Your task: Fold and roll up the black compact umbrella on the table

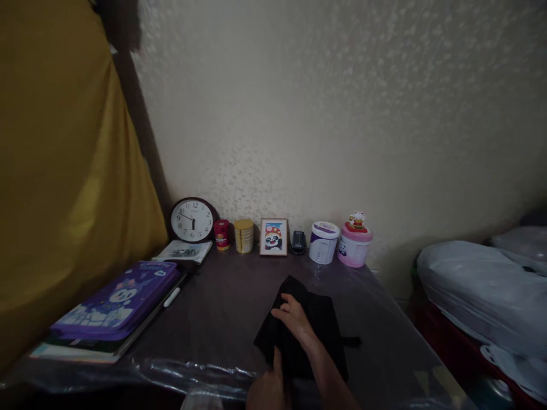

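Observation:
A piece of black cloth (318, 319) lies partly folded near the table's front, with a narrow strap sticking out at its right. Reaching over it from the lower right, my right hand (294, 320) rests on the cloth with thumb and fingers apart and slightly bent. At the near edge is my left hand (267, 388), its index finger stretched forward along the cloth and the other fingers curled in around that edge. What lies under the curled fingers is hidden. In the dim light the cloth's folds are hard to make out.
The dark table (222, 307) has a plastic cover. A purple panda case (123, 299) tops a stack at left, near a white pen (171, 297). Along the wall stand a clock (192, 220), tins, a framed panda picture (273, 237) and tubs. Plastic bags (478, 290) lie right.

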The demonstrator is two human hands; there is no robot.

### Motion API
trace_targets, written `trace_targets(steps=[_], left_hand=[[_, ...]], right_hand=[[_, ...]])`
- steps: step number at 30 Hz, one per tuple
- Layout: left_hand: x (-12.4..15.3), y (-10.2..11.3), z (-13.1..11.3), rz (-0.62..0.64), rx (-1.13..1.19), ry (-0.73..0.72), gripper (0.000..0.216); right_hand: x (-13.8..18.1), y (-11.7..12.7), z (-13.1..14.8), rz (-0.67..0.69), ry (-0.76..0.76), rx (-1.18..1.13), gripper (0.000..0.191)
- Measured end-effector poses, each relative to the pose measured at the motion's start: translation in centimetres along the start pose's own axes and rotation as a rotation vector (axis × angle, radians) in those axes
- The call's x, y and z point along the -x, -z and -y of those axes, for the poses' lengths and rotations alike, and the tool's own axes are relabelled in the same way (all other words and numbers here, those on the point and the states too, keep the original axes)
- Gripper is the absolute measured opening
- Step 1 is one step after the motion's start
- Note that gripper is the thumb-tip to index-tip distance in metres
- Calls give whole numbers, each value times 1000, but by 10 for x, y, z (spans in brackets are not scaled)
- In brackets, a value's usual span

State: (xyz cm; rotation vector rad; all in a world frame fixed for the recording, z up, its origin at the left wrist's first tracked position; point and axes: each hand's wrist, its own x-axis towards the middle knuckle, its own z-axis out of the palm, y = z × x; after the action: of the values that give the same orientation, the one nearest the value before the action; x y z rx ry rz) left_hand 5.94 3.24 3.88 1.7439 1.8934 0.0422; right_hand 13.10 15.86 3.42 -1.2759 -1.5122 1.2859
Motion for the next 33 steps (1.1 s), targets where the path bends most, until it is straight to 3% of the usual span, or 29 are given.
trace_targets(steps=[4, 7, 11, 15, 24, 30, 33], left_hand=[[4, 0, 8, -17, -42, -16, 70], [7, 3, 13, -125, -60, -59, 55], [2, 7, 11, -304, -80, -318, 42], [-17, 1, 11, -327, -68, -606, 46], [-36, -25, 22, -313, -136, -391, 66], [-37, -25, 18, -266, -150, -368, 59], [-40, -30, 20, -285, -149, -357, 60]], right_hand=[[-2, -3, 1, 9, -24, 70, 57], [-3, -3, 0, 2, -13, 114, 55], [-4, -1, -2, 19, 36, 174, 49], [-4, 1, -4, 111, 100, 162, 39], [5, 7, -3, 234, 165, 125, 22], [34, 21, -2, 58, 450, 350, 19], [39, 29, -9, 72, 543, 449, 20]])
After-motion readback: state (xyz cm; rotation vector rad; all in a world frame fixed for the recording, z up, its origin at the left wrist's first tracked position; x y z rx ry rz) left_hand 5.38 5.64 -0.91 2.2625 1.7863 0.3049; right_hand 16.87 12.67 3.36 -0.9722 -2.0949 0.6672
